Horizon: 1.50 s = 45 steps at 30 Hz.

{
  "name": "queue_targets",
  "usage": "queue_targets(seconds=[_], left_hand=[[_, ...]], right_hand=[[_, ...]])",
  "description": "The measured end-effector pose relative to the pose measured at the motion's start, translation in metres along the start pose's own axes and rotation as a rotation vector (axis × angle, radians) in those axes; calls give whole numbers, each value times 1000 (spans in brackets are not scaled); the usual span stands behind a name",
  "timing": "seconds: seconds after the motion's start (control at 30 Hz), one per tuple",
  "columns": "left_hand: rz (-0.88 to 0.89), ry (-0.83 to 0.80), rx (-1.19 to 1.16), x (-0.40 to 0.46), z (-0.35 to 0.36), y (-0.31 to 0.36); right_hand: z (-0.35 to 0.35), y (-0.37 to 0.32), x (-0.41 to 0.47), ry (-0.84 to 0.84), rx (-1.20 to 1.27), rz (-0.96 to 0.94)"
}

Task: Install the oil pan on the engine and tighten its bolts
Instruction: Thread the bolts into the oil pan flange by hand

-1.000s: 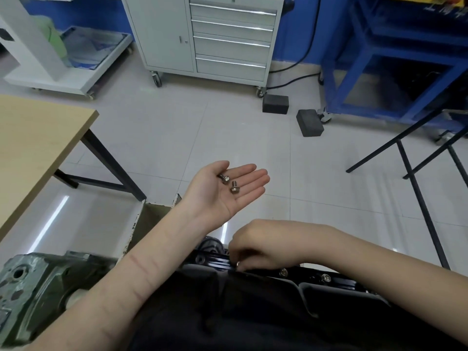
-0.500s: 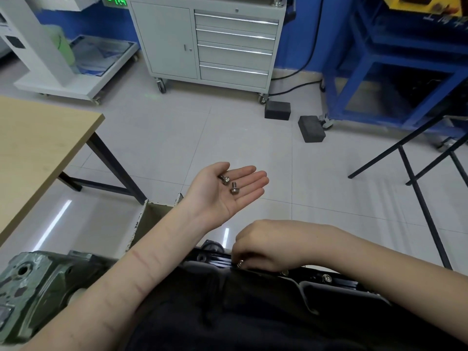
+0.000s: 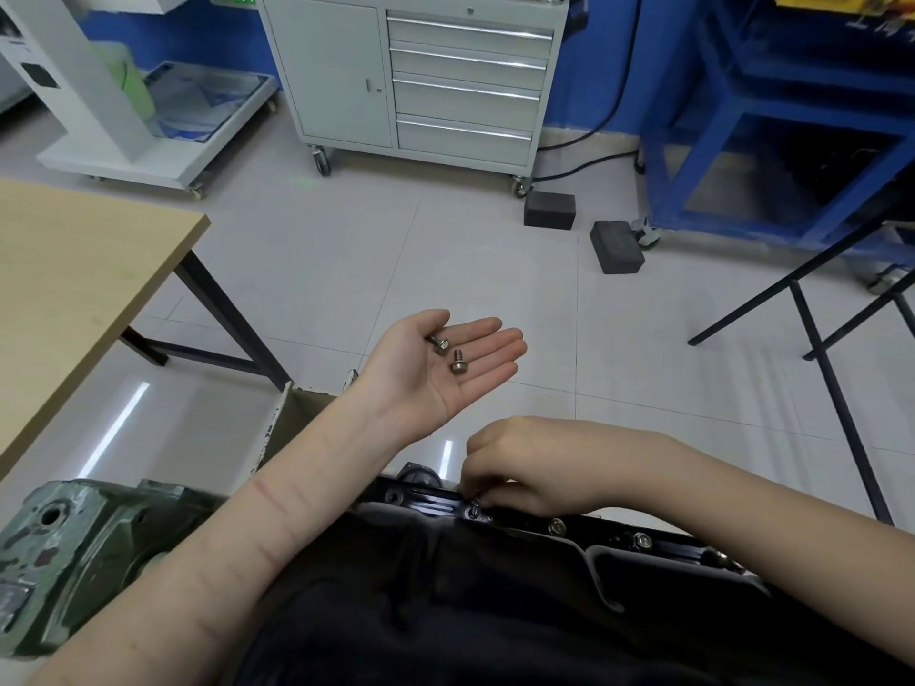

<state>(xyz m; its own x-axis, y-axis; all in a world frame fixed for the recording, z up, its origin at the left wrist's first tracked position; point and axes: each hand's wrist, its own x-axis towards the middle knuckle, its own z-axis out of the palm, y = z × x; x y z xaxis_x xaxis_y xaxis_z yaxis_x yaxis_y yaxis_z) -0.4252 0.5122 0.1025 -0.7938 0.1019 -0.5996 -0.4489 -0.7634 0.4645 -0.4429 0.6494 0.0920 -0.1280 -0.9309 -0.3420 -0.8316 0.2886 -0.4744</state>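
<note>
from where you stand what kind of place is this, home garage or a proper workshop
Most likely a proper workshop or training shop, not a home garage. A grey wheeled tool cabinet stands against a blue wall, a blue steel frame sits to the right, and an engine with a black oil pan is being bolted up.

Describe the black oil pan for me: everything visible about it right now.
The oil pan looks like dark, matte black metal, filling the lower middle of the head view, sitting on the green-grey engine. Its far flange is ribbed and glossy, with bolt holes. Two seated bolts show along it, right of the right hand, which pinches another bolt at a flange hole. The left forearm crosses over the pan; contact cannot be told. Its near side is cut off.
</note>
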Motion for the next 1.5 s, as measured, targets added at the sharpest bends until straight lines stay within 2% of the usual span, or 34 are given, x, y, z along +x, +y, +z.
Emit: queue_targets(seconds=[0.2, 0.43, 0.73, 0.93, 1.27, 1.5], left_hand=[[-3, 3, 4, 0, 1, 0], [1, 6, 13, -1, 1, 0], [1, 17, 13, -1, 1, 0], [-2, 20, 16, -1, 1, 0], [-7, 15, 13, 0, 2, 0], [-7, 17, 15, 0, 1, 0]], right_hand=[[2, -1, 1, 2, -45, -20], [3, -7, 4, -40, -259, -80], [4, -8, 5, -45, -327, -116], [2, -8, 3, -43, -316, -147], [2, -10, 5, -56, -381, -74], [3, -7, 4, -37, -274, -113]])
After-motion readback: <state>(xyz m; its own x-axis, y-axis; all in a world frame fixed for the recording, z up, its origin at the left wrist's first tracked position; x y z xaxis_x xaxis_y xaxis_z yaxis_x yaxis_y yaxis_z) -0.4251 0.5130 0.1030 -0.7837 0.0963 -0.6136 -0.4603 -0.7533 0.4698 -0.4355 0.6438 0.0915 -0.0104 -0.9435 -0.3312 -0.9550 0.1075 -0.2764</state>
